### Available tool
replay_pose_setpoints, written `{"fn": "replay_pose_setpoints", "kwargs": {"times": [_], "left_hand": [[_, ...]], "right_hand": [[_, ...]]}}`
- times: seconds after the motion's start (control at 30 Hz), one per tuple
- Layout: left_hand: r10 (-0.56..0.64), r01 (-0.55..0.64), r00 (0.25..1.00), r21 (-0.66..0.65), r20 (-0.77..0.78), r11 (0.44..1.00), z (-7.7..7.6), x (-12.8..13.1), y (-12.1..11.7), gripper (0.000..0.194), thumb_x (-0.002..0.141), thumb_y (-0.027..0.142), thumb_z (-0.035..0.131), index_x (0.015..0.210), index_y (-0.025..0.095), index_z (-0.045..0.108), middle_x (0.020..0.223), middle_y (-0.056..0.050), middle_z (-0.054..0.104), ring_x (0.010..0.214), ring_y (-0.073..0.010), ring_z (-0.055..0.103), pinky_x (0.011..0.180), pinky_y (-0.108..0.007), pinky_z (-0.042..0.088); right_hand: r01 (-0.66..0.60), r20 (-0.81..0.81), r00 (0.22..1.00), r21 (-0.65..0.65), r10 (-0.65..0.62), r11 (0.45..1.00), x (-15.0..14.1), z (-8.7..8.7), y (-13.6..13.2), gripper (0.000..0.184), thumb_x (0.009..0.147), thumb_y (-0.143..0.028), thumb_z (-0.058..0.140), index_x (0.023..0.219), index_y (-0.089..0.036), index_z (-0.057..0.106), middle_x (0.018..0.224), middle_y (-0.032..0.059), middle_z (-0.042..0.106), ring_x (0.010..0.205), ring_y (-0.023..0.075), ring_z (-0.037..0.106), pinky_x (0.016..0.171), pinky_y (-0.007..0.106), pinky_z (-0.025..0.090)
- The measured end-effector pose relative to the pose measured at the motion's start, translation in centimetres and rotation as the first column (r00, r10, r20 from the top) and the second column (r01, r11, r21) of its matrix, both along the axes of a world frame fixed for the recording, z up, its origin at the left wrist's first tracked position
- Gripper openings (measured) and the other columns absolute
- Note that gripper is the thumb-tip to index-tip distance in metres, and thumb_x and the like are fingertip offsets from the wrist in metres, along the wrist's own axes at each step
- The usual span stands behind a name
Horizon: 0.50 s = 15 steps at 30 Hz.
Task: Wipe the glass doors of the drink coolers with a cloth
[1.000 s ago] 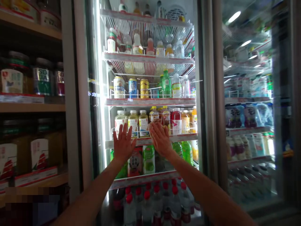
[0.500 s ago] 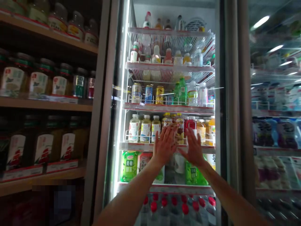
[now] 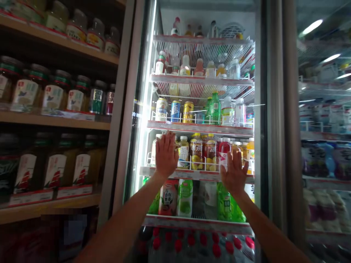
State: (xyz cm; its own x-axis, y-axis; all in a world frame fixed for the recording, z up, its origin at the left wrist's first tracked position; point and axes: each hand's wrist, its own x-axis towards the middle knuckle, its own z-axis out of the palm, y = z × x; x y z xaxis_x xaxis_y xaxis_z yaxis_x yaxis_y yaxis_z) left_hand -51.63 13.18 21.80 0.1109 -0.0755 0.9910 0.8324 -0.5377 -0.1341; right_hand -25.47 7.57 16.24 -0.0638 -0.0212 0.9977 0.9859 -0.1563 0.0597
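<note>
Both arms reach forward toward a lit drinks fridge. My left hand (image 3: 166, 154) is raised flat with its fingers up, in front of the white-labelled tea bottles (image 3: 183, 152) on the fourth shelf. My right hand (image 3: 234, 173) is spread, thumb out to the left, before the red drink bottle (image 3: 224, 149) and the orange juice bottles (image 3: 250, 149). Neither holds anything. Between the hands stand brown tea bottles with yellow caps (image 3: 196, 151). Whether either palm touches the glass door, I cannot tell.
Higher shelves carry cans (image 3: 188, 112) and green bottles (image 3: 214, 109). Below are a red-labelled bottle (image 3: 168, 197), green bottles (image 3: 225, 202) and red-capped bottles (image 3: 191, 240). Wooden shelves (image 3: 55, 119) with jars stand left. A metal frame (image 3: 285, 120) separates another fridge at right.
My hands have moved apart: the left went left and up, the right shifted slightly right. The yellow-capped bottles between them now show fully. The view has shifted a little.
</note>
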Motion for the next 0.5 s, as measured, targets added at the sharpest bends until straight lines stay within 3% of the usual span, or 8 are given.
{"fn": "replay_pose_setpoints", "kwargs": {"times": [0.1, 0.17, 0.23, 0.3, 0.37, 0.43, 0.5], "left_hand": [[-0.010, 0.015, 0.994, 0.038, -0.112, 0.999, -0.9, 2.2, -0.4, 0.057, 0.088, 0.029, 0.038, 0.142, 0.013, 0.025, 0.147, -0.012, 0.031, 0.141, -0.0248, 0.015, 0.113, -0.047, 0.019], [-0.006, 0.012, 0.988, 0.035, -0.152, 0.999, -1.1, 1.1, 0.0, 0.053, 0.090, 0.027, 0.036, 0.141, 0.016, 0.028, 0.146, -0.009, 0.035, 0.140, -0.0220, 0.018, 0.114, -0.044, 0.020], [0.015, -0.014, 0.997, 0.016, -0.071, 1.000, -1.0, -1.5, 0.8, 0.052, 0.090, 0.028, 0.036, 0.140, 0.017, 0.030, 0.145, -0.010, 0.036, 0.139, -0.0220, 0.021, 0.113, -0.044, 0.022], [0.049, -0.050, 0.992, 0.007, 0.112, 0.999, -0.6, -4.0, 1.4, 0.052, 0.090, 0.031, 0.036, 0.140, 0.014, 0.031, 0.145, -0.014, 0.035, 0.139, -0.0240, 0.022, 0.112, -0.045, 0.024], [0.062, -0.068, 0.973, 0.022, 0.224, 0.997, -0.5, -4.7, 1.6, 0.053, 0.090, 0.031, 0.036, 0.139, 0.010, 0.031, 0.144, -0.018, 0.035, 0.139, -0.0257, 0.021, 0.111, -0.046, 0.024], [0.044, -0.053, 0.987, 0.049, 0.158, 0.997, -1.0, -3.3, 1.3, 0.053, 0.090, 0.029, 0.035, 0.139, 0.010, 0.031, 0.144, -0.017, 0.035, 0.140, -0.0256, 0.018, 0.112, -0.047, 0.024], [0.010, -0.007, 0.999, 0.070, -0.035, 0.998, -1.8, -1.1, 0.7, 0.053, 0.090, 0.029, 0.036, 0.140, 0.012, 0.030, 0.145, -0.014, 0.035, 0.140, -0.0245, 0.015, 0.112, -0.046, 0.024]], "right_hand": [[0.000, 0.004, 1.000, 0.003, 0.000, 1.000, 0.0, -0.1, 0.0, 0.066, 0.091, -0.037, 0.034, 0.147, -0.019, 0.006, 0.149, 0.0142, 0.026, 0.139, 0.0261, 0.021, 0.109, 0.051, 0.016], [0.004, -0.001, 1.000, 0.003, -0.004, 1.000, 0.0, -0.1, 0.1, 0.065, 0.091, -0.038, 0.034, 0.147, -0.020, 0.006, 0.149, 0.0136, 0.026, 0.138, 0.0262, 0.022, 0.109, 0.051, 0.017], [0.005, -0.009, 1.000, 0.007, -0.005, 1.000, 0.0, -0.2, 0.1, 0.064, 0.091, -0.038, 0.032, 0.147, -0.020, 0.006, 0.149, 0.0132, 0.025, 0.138, 0.0263, 0.023, 0.109, 0.051, 0.016], [-0.004, -0.006, 1.000, 0.013, 0.004, 1.000, 0.0, -0.2, 0.2, 0.064, 0.091, -0.038, 0.031, 0.147, -0.020, 0.007, 0.149, 0.0129, 0.025, 0.139, 0.0262, 0.022, 0.109, 0.052, 0.015], [-0.011, -0.005, 1.000, 0.020, 0.012, 1.000, 0.0, -0.2, 0.3, 0.063, 0.092, -0.039, 0.031, 0.147, -0.019, 0.008, 0.149, 0.0130, 0.025, 0.139, 0.0260, 0.021, 0.109, 0.052, 0.015], [-0.013, -0.016, 1.000, 0.010, 0.013, 1.000, 0.1, -0.3, 0.3, 0.063, 0.092, -0.039, 0.031, 0.147, -0.019, 0.009, 0.149, 0.0128, 0.025, 0.139, 0.0258, 0.021, 0.110, 0.051, 0.014], [-0.009, -0.025, 1.000, -0.009, 0.009, 1.000, 0.1, -0.3, 0.3, 0.063, 0.092, -0.039, 0.031, 0.147, -0.019, 0.009, 0.150, 0.0128, 0.025, 0.139, 0.0257, 0.021, 0.110, 0.051, 0.014]]}}
